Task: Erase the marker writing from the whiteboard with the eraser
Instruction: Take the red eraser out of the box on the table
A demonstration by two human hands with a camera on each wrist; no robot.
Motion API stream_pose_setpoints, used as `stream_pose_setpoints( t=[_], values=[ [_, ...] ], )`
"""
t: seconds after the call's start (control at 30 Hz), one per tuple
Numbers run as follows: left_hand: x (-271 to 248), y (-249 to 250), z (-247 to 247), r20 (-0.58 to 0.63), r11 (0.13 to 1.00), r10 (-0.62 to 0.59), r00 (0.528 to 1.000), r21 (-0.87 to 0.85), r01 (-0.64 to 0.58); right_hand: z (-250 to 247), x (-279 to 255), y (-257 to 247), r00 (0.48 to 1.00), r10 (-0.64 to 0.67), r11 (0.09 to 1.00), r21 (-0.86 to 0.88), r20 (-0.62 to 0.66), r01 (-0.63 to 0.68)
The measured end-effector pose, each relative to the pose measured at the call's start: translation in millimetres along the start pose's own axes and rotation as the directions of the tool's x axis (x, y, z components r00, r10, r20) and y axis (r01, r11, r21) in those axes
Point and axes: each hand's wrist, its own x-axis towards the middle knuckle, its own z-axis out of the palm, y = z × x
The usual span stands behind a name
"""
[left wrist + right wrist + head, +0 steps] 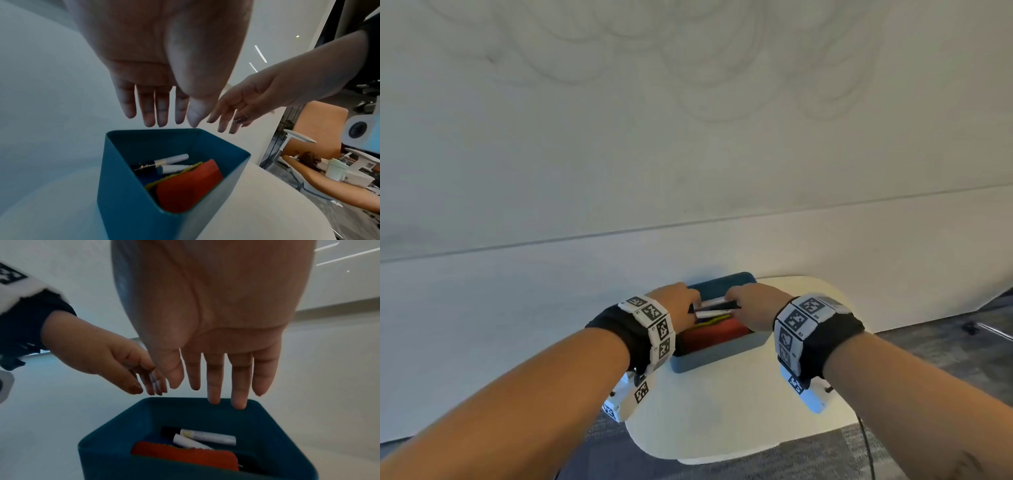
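Observation:
The whiteboard (688, 137) fills the wall ahead, with faint grey marker swirls (722, 68) near its top. A blue box (722, 356) stands on a white table (722, 421) and holds a red eraser (715, 334) with a yellow layer, plus two white markers (714, 303). My left hand (678, 301) and right hand (753, 305) hover side by side just above the box. In the left wrist view my left hand (164, 113) has straight fingers and holds nothing over the eraser (189, 186). My right hand (213, 386) is likewise empty above the box (185, 470).
The small table ends close behind the box, against the wall. Grey carpet lies around it, with a black cable (866, 445) at the right. An orange chair (320, 126) and another person's arm (329, 183) at a desk show far right.

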Motion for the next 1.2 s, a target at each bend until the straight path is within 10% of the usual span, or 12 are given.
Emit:
stream_pose_setpoints(
  t=[0.37,1.2],
  values=[
    [23.9,0.5,40.1,0.054,0.984,-0.062,0.997,0.173,0.052,38.4,26.4,21.3,0.998,0.054,0.994,-0.098,0.033,-0.051],
    [29.0,-2.6,52.6,-0.007,0.984,-0.023,1.0,0.174,0.024,50.1,53.0,39.0,0.996,0.063,0.939,0.341,-0.069,-0.036]
  ],
)
